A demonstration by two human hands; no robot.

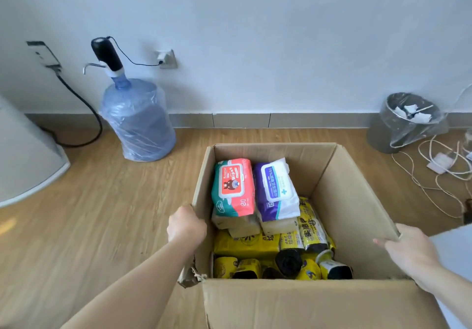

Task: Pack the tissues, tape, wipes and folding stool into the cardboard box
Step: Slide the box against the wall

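Note:
An open cardboard box [355, 201] stands on the wooden floor in front of me. Inside, a red and green wipes pack [233, 187] and a white and purple wipes pack [277, 188] lie on top of pale tissue packs [242, 224]. Yellow packs [245, 243] and yellow rolls with black contents [309, 226] fill the near part. My left hand [186, 225] grips the box's left wall at its top edge. My right hand [408, 249] holds the right flap near its front corner. No tape or folding stool is visible.
A blue water jug [138, 119] with a pump stands by the wall at the left. A grey bin [401, 122] with a plastic liner is at the right, with white cables [434, 170] on the floor beside it. A white appliance [23, 155] sits at far left.

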